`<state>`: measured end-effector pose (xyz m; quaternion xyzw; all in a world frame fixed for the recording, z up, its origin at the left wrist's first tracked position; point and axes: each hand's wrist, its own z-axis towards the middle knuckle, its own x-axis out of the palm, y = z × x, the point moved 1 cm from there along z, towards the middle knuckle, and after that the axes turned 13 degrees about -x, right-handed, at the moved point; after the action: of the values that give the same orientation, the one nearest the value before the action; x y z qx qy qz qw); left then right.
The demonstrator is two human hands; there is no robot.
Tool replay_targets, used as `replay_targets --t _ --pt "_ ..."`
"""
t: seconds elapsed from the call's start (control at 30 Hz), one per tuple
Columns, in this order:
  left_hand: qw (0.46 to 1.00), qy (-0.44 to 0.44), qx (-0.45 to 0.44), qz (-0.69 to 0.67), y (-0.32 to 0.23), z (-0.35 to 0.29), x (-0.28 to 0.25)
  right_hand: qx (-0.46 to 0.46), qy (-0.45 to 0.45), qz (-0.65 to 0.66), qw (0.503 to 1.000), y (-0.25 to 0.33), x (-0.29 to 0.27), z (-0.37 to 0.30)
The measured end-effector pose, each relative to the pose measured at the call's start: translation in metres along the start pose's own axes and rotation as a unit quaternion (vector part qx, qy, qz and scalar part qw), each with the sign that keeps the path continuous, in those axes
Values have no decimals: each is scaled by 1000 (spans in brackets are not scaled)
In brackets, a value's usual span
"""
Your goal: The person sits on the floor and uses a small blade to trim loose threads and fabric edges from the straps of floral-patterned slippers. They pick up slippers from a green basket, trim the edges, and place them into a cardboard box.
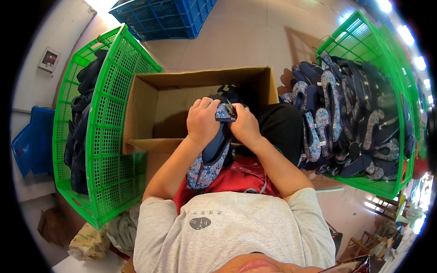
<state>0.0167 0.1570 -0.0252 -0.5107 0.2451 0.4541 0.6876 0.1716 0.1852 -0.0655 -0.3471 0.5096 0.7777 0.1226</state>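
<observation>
A slip-on shoe with a blue and pink floral upper and a navy lining [195,174] lies across my lap, its toe toward my body. My left hand [202,120] is closed round the far end of this shoe. Close against that same end is my right hand [246,125], fingers pinched round what looks like small thread snips [229,105]. The snips' thin metal part shows between the two hands; their handles are mostly hidden by my fingers.
An open cardboard box [141,107] stands in front of me, with dark material at its far right. Left of it, a green plastic crate [116,132] holds dark items. Another green crate [364,38] on the right is piled with floral shoes [334,104]. Blue crates [166,20] stand farther off.
</observation>
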Motion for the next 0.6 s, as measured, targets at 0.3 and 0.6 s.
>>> replay_targets --t 0.3,0.6 --pt "995 46 86 -20 0 -11 -8 -76 51 86 992 4 -39 -3" --pt "975 143 139 -95 -14 -15 -71 -172 173 262 934 30 -70 -13"
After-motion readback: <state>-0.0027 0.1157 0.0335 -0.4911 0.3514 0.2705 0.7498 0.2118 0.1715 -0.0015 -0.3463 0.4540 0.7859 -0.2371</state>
